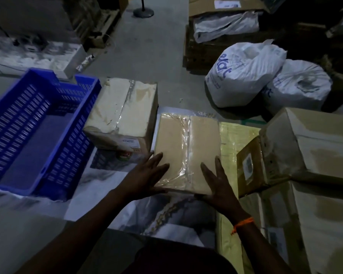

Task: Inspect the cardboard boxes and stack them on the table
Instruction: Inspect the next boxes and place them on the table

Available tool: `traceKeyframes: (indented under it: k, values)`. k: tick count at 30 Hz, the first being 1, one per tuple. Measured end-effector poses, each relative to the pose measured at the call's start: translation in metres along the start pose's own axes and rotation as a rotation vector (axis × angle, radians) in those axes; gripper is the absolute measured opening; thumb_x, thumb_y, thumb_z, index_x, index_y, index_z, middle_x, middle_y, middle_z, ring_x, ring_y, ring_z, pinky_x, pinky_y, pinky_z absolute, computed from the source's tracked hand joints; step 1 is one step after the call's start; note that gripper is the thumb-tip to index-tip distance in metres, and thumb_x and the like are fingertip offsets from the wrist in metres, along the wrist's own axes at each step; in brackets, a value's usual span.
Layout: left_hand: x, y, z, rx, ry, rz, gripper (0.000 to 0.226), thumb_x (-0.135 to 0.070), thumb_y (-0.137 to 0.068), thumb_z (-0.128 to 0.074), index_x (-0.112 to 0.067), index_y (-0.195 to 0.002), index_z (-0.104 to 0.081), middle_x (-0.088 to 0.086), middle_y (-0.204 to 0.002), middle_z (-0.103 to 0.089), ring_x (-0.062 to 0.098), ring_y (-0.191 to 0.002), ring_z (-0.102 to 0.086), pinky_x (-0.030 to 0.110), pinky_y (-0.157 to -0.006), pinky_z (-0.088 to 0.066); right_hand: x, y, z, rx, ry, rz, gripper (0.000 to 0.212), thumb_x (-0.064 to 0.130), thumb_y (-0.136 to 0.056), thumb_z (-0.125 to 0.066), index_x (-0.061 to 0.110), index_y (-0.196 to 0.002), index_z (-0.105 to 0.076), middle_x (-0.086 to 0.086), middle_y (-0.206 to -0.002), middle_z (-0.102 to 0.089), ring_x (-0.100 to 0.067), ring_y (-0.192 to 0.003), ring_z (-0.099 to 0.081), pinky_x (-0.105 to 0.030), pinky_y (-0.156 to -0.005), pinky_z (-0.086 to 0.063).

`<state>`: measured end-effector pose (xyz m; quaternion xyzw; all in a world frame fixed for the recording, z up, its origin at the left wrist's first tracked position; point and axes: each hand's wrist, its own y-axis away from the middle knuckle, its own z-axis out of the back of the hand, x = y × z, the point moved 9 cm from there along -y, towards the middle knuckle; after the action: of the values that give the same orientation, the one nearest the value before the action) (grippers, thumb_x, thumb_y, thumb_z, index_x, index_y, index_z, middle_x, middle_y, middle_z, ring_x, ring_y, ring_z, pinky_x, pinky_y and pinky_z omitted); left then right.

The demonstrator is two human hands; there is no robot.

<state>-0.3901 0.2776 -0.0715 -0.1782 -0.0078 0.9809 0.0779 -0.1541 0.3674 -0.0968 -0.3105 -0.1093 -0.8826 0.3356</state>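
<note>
Room: a dim store space is seen, with a grey concrete floor [147,46] beyond the table and cardboard piled at far left and far right.
Table: it is covered by a marble-patterned sheet [111,194] and fills the near scene.
Crate: one is counted, blue and slatted [71,151], set at the left.
Big boxes: two are counted at the right, a far one [315,145] and a near one [315,218].
Sacks: two are counted, both white, touching each other on the floor at far right [244,76].
Far box: one, taped [125,109], is placed just beside the crate.
Yellow pack: one, flat [232,139], is seen just right of the box.
Small box: one, labelled [248,165], is tilted against the far big box.
Box: the task's box [186,147], taped along its middle, lies at table centre under both hands.
Hands: the left hand [147,175] and right hand [218,182] are laid flat on its near top edge, fingers straight and spread, kept apart.
Thread: one, orange [242,224], is worn on the right wrist.
</note>
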Motion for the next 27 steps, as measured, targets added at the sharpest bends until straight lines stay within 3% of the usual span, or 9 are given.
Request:
traceKeyframes:
  k: [2,4,6,10,14,17,27]
  values:
    - [0.008,-0.023,0.01,-0.042,-0.088,-0.008,0.075,-0.076,-0.082,-0.055,-0.025,-0.136,-0.062,0.014,-0.149,-0.05,0.04,-0.14,-0.042,0.054,-0.106,-0.046,-0.001,-0.024,0.002,-0.029,-0.003,-0.037,0.107,0.077,-0.074,-0.066,0.031,-0.162,-0.026,-0.012,-0.172,0.006,-0.027,-0.158,0.0,-0.038,-0.121,-0.012]
    - [0.019,-0.045,0.019,-0.056,-0.132,0.025,0.07,-0.073,-0.081,-0.054,-0.024,-0.129,-0.066,0.015,-0.14,-0.057,0.042,-0.133,-0.049,0.056,-0.101,-0.048,-0.004,-0.051,0.004,-0.027,0.015,-0.05,0.106,0.077,-0.074,-0.064,0.028,-0.162,-0.029,-0.015,-0.172,0.002,-0.028,-0.156,-0.003,-0.04,-0.121,-0.014]
    - [0.029,-0.062,0.028,-0.051,-0.178,0.094,0.07,-0.071,-0.08,-0.053,-0.024,-0.13,-0.066,0.017,-0.141,-0.056,0.043,-0.135,-0.048,0.062,-0.105,-0.042,-0.008,-0.077,0.008,-0.017,0.042,-0.041,0.105,0.075,-0.074,-0.064,0.024,-0.161,-0.033,-0.021,-0.171,-0.003,-0.035,-0.156,-0.008,-0.041,-0.121,-0.018]
    - [0.066,-0.079,0.032,-0.042,-0.137,0.288,0.077,-0.058,-0.077,-0.071,-0.02,-0.142,-0.056,0.023,-0.154,-0.041,0.045,-0.143,-0.036,0.064,-0.111,-0.035,-0.014,-0.123,0.013,0.017,0.059,-0.037,0.105,0.062,-0.072,-0.074,0.017,-0.16,-0.037,-0.027,-0.168,-0.006,-0.041,-0.156,-0.011,-0.046,-0.123,-0.022]
    - [0.084,-0.079,0.039,-0.136,0.008,0.348,0.07,-0.025,-0.078,-0.081,0.0,-0.138,-0.056,0.034,-0.144,-0.048,0.051,-0.13,-0.05,0.06,-0.104,-0.047,-0.014,-0.156,0.013,0.043,0.086,-0.015,0.106,0.062,-0.073,-0.075,0.016,-0.16,-0.035,-0.027,-0.169,-0.004,-0.043,-0.156,-0.009,-0.04,-0.121,-0.016]
    - [0.08,-0.08,0.049,-0.208,-0.01,0.362,0.059,-0.009,-0.075,-0.086,0.009,-0.126,-0.063,0.034,-0.131,-0.059,0.048,-0.118,-0.06,0.054,-0.099,-0.05,-0.016,-0.169,0.014,0.04,0.093,0.017,0.106,0.067,-0.073,-0.071,0.011,-0.157,-0.04,-0.03,-0.167,-0.009,-0.046,-0.155,-0.014,-0.047,-0.122,-0.022]
    - [0.08,-0.069,0.062,-0.273,-0.024,0.291,0.04,-0.007,-0.075,-0.085,-0.003,-0.113,-0.072,0.016,-0.124,-0.07,0.028,-0.115,-0.062,0.034,-0.084,-0.056,0.0,-0.162,0.012,0.037,0.194,0.135,0.086,0.065,-0.081,-0.056,0.002,-0.14,-0.06,-0.042,-0.151,-0.038,-0.059,-0.138,-0.042,-0.066,-0.106,-0.041]
